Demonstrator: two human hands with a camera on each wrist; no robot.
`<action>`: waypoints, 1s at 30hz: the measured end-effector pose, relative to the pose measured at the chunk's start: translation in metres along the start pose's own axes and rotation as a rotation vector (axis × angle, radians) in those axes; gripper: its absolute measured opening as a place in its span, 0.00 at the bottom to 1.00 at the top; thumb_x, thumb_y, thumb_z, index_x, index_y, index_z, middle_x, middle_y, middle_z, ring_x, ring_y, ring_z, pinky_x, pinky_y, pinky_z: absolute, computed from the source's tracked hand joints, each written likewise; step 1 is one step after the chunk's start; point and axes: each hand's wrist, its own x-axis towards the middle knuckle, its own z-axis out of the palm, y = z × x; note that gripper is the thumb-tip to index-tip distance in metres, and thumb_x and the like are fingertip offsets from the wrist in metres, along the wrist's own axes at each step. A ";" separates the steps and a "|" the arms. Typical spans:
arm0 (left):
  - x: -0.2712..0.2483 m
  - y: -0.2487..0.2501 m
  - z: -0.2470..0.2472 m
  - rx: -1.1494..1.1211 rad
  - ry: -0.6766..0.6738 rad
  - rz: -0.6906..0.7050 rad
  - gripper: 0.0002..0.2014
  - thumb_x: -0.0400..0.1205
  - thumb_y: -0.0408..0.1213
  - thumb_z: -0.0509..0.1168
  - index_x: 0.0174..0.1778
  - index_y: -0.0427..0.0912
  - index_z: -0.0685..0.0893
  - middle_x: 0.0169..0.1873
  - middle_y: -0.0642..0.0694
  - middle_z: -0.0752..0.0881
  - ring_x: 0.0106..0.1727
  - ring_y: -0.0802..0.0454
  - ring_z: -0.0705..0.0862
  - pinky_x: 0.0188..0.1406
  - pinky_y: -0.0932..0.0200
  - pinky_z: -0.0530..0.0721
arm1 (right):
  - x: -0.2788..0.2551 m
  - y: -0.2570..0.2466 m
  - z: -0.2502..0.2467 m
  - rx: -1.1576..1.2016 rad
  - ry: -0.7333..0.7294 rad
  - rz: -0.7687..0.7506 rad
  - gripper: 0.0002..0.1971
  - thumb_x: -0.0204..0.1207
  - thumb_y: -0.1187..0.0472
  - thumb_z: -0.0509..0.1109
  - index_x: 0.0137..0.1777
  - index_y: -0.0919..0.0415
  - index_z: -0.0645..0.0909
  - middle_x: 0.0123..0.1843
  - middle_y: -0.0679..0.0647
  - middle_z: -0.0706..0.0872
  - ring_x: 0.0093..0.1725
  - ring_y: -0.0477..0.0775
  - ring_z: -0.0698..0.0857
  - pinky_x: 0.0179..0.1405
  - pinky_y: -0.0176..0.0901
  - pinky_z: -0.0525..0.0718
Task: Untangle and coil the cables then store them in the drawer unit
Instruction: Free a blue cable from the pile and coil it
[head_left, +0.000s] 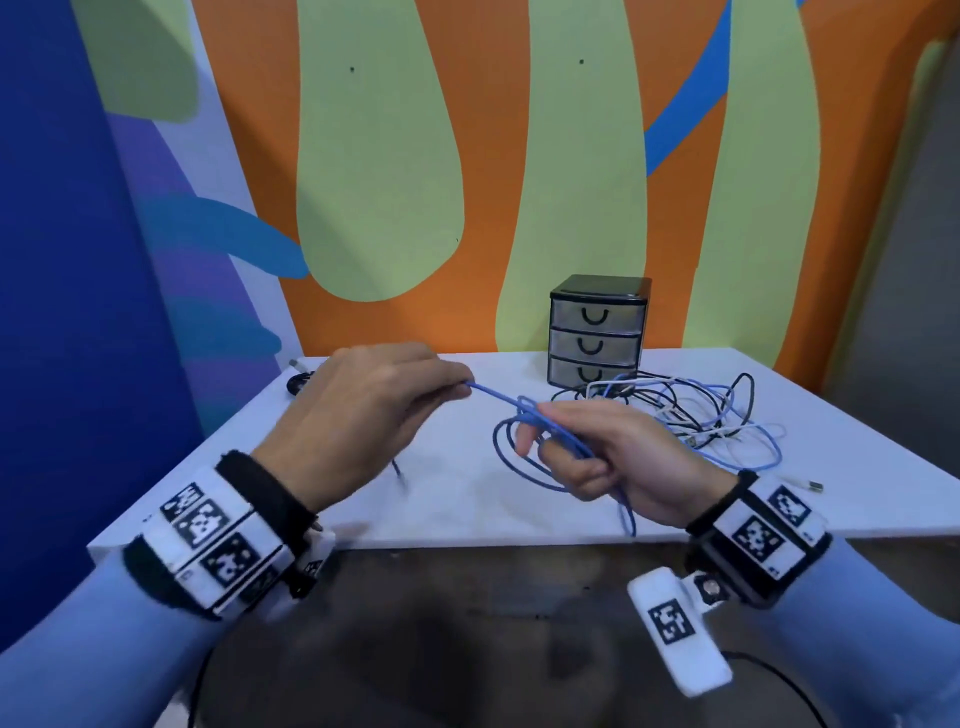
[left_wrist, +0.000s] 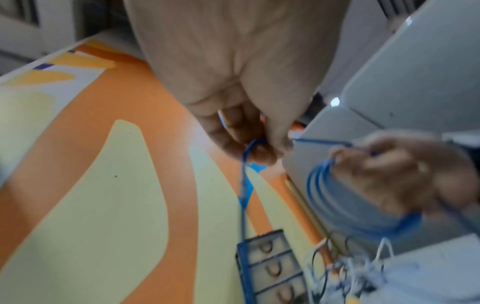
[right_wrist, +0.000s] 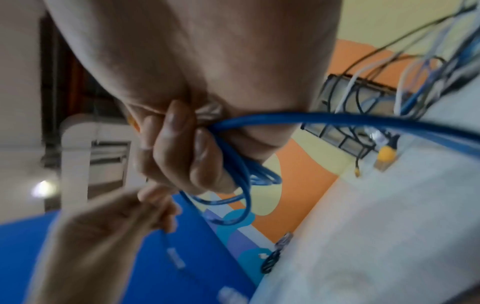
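Both hands hovered over the worktop (head_left: 457, 499) — the left hand (head_left: 358, 415) pinched the blue cable (head_left: 498, 397) taut. The right hand (head_left: 618, 457) had its grip curled round the cable's blue loops — several turns hanging below.

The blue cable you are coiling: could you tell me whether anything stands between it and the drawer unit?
Yes. The tangle of black, white and blue cables lies on the table right before the drawer unit, crossing its bottom drawer; all three drawers are closed. The right hand holds the blue cable.
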 end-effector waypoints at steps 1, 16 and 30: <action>-0.002 -0.004 0.006 0.078 0.043 0.018 0.11 0.92 0.45 0.67 0.57 0.45 0.93 0.44 0.49 0.89 0.41 0.45 0.86 0.31 0.46 0.83 | -0.001 -0.002 0.000 0.086 -0.012 -0.004 0.18 0.90 0.52 0.59 0.46 0.62 0.83 0.27 0.52 0.58 0.25 0.48 0.53 0.25 0.39 0.52; -0.005 0.057 0.048 -1.250 0.045 -0.793 0.15 0.91 0.30 0.60 0.58 0.30 0.92 0.51 0.29 0.94 0.56 0.34 0.94 0.62 0.47 0.93 | -0.003 -0.005 0.012 0.511 0.047 -0.022 0.19 0.88 0.48 0.60 0.36 0.53 0.70 0.25 0.45 0.56 0.22 0.45 0.49 0.20 0.37 0.48; -0.011 0.080 0.050 -1.002 0.100 -0.855 0.11 0.74 0.28 0.83 0.48 0.39 0.90 0.37 0.46 0.92 0.38 0.51 0.89 0.48 0.55 0.89 | 0.009 0.025 0.021 -0.416 0.504 -0.242 0.23 0.95 0.49 0.55 0.40 0.62 0.73 0.24 0.55 0.81 0.27 0.56 0.84 0.33 0.54 0.82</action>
